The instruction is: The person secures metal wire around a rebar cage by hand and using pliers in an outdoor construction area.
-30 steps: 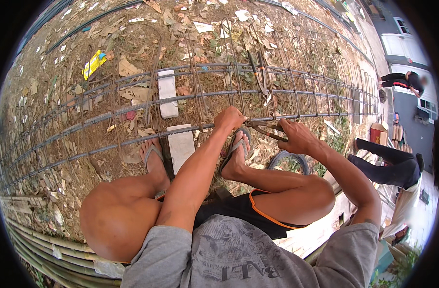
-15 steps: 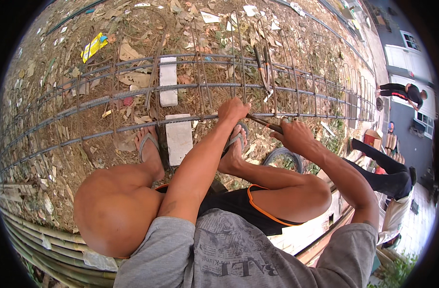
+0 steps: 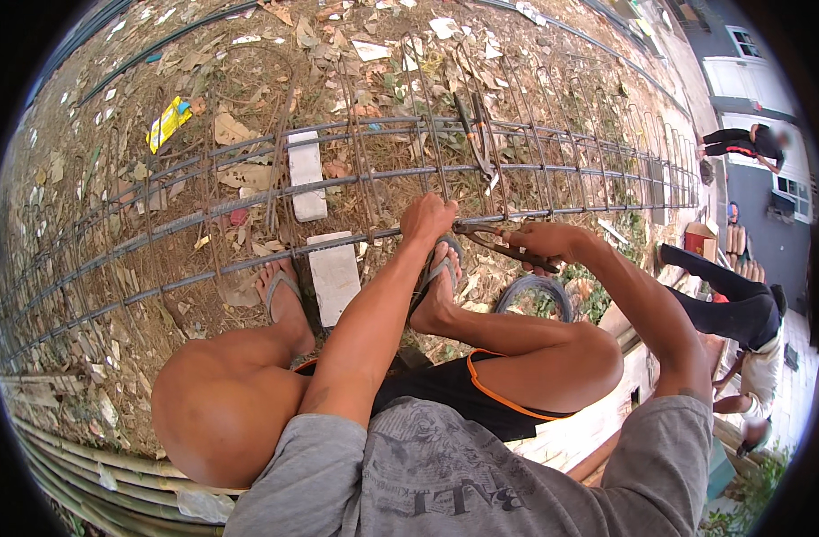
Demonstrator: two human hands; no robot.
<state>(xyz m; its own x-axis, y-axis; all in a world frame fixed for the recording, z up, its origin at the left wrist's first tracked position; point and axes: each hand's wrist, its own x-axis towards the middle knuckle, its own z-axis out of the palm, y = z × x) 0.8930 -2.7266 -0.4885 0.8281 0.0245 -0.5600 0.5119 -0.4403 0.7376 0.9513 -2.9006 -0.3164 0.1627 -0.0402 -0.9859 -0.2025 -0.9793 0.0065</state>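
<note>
My right hand (image 3: 550, 243) is wrapped around pincers (image 3: 490, 239) with long dark handles, spread a little apart. Their jaws meet the nearest long bar of a rebar cage (image 3: 293, 261), just right of my left hand. My left hand (image 3: 427, 217) is closed at that bar, around the lower part of a thin rusty stirrup (image 3: 416, 143); any tie wire in its fingers is hidden. A second cutting tool (image 3: 481, 148), with orange on its long handles, leans on the cage beyond my hands.
Two pale blocks (image 3: 335, 279) lie by my sandalled feet. A wire coil (image 3: 533, 295) rests right of them. Leaves and scraps cover the ground, with a yellow packet (image 3: 168, 123) at far left. Bamboo poles (image 3: 96, 461) lie lower left. Two people are at the right.
The pincers' handles have opened from nearly together to apart, and their jaws now sit closer to my left hand. The left hand keeps its place on the cage. The view has tilted slightly.
</note>
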